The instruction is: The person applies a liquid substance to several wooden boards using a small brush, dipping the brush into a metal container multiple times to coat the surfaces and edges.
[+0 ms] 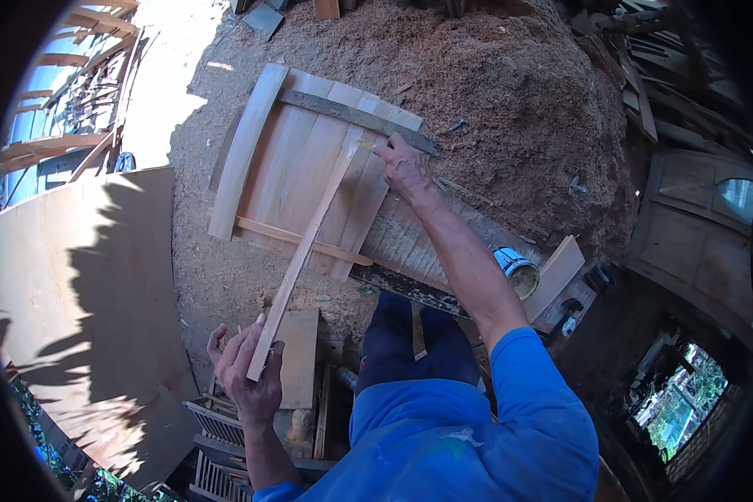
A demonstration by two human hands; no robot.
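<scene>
— Blue sleeves and dark trousers fill the near edge, and just past them the left hand [247,368] has its grip wrapped around the low end of that long wooden slat [303,247]. See how far the slat runs?

— Right up across the curved plank panel [309,180], which lies on the sawdust heap [510,109]. Far end sits by the right hand [403,167], close to the dark crosspiece [356,120].

— And the right hand's grip is pinched together on something small at the slat's tip. Pencil or nail, I cannot tell.

— My worry is the slat. It's held only at 1 end and steadied at the other, so any twitch of the left wrist would swing the far tip off its line across the planks.

— The panel itself looks risky too. Loose sawdust beneath it could let it rock when he presses down.

— Plus the open tin [519,272] sits right under his outstretched forearm. Pulling the elbow back carelessly might knock it over.

— And he's leaning far forward. Overbalancing onto the panel seems possible.
</scene>
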